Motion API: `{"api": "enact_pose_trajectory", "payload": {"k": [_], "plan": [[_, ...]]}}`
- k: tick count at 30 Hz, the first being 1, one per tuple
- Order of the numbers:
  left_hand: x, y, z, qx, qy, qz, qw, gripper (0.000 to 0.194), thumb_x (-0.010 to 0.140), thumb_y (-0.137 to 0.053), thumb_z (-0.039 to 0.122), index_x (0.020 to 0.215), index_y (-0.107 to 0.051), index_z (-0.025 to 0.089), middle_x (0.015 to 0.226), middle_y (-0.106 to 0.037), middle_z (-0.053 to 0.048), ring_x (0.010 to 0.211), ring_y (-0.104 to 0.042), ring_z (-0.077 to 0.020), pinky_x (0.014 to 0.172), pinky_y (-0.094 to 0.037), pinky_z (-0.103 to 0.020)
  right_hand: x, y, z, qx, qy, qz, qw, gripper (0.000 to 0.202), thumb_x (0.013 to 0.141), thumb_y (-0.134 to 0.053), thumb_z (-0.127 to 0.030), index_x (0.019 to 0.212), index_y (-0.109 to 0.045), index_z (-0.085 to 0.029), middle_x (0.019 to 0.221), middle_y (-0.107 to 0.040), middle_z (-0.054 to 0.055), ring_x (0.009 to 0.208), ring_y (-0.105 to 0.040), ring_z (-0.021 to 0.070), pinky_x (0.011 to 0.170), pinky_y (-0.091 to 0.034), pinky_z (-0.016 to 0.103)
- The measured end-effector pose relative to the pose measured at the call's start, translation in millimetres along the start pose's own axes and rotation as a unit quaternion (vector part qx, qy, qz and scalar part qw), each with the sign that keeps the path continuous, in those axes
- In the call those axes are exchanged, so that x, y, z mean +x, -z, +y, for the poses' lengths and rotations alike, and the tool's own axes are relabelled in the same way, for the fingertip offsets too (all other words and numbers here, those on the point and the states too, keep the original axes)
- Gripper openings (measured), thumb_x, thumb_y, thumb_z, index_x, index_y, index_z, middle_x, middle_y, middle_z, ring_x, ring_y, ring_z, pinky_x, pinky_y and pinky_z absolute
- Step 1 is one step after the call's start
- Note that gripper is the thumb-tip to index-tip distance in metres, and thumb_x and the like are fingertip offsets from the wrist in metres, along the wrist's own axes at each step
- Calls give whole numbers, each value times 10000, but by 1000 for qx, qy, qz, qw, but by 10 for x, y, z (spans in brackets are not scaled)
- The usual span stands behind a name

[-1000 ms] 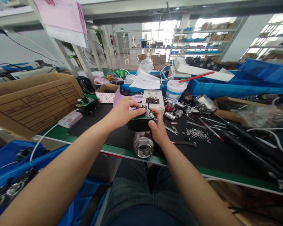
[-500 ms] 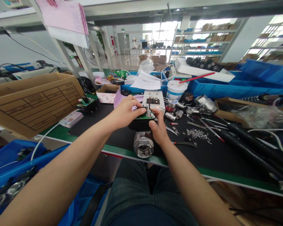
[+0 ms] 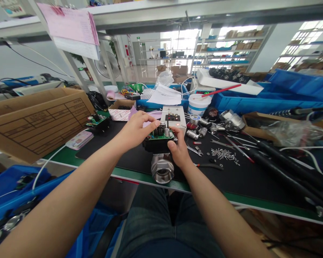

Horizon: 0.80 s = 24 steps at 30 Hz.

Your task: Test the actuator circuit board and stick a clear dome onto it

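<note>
A green circuit board point(image 3: 164, 136) with dark and silver cylindrical components lies in a black housing point(image 3: 156, 146). Beneath it is a shiny metal valve body point(image 3: 163, 169), its round threaded opening facing me at the table's edge. My right hand point(image 3: 179, 148) grips the housing's right side, thumb in front and fingers behind. Over the board's left rear hovers my left hand point(image 3: 136, 130), thumb and fingertips brought close together; anything between them is too small to make out. Just behind stands a white box point(image 3: 174, 111) with a black panel and a small red light.
Loose screws point(image 3: 223, 154), pliers point(image 3: 210, 166), wrenches point(image 3: 195, 150) and metal fittings point(image 3: 192, 134) lie on the right of the black mat. A cardboard box point(image 3: 40, 125) and a second board unit point(image 3: 98, 122) are at left. A white tub point(image 3: 199, 104) stands behind.
My left hand has drawn back a little to the left, uncovering more of the board's components. My right hand keeps its hold on the housing. The view has shifted slightly.
</note>
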<state>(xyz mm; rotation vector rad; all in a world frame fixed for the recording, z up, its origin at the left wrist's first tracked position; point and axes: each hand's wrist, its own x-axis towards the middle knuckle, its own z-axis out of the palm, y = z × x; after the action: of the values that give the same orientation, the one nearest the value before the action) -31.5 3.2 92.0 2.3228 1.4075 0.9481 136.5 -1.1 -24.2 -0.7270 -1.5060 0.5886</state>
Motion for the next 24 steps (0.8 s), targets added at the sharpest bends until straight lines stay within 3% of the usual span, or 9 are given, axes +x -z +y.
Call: {"api": "enact_pose_trajectory", "payload": {"k": [9,24], "plan": [[-44,-18,-79,-52,13,25,998,322,872,-493,459,866,-642,174,885,-597,-22,849,-543,-182,858,-443,-355,-17,-10,-15,1,-3,-1,1000,654,846,-502,-717,1217,-427,-184,1140,-562,121,1101,-543,309,932,-467,453],[-43,-37,-6,-57,34,1,998,313,785,-593,491,833,-665,191,859,-605,-18,796,-547,-182,782,-461,-345,-15,-5,-29,-6,-7,-7,1000,662,838,-485,-732,1215,-429,-191,1117,-566,116,1090,-533,310,920,-463,458]]}}
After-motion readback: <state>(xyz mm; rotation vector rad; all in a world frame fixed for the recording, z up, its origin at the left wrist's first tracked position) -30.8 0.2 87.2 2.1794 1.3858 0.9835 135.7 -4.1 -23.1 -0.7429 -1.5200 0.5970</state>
